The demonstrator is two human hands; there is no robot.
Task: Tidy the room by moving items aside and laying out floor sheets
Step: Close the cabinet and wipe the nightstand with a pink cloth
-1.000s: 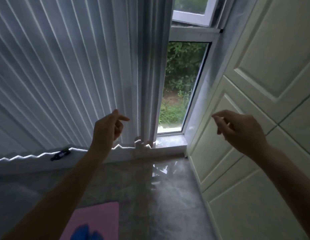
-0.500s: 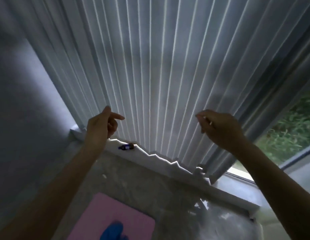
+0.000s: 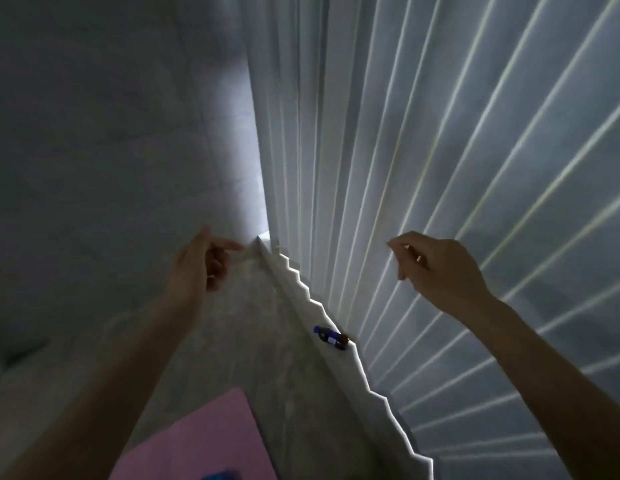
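My left hand [image 3: 197, 268] and my right hand [image 3: 436, 271] are both raised at chest height, about a shoulder's width apart. Each pinches thumb against forefinger. A very thin clear sheet [image 3: 246, 268] seems to hang from the pinches; only a faint edge by the left fingertips shows. A pink floor mat [image 3: 204, 438] lies on the grey marbled floor [image 3: 267, 341] below my left forearm.
Vertical white blinds [image 3: 440, 150] fill the right side, above a low sill [image 3: 339, 365]. A small dark bottle with a blue cap [image 3: 331, 338] lies on that sill. A grey wall [image 3: 111, 133] closes the left. Something blue [image 3: 221, 475] shows at the bottom edge.
The view has swung left, from the window and cupboard doors to the corner by the wall. Both hands keep the same raised, pinched pose.
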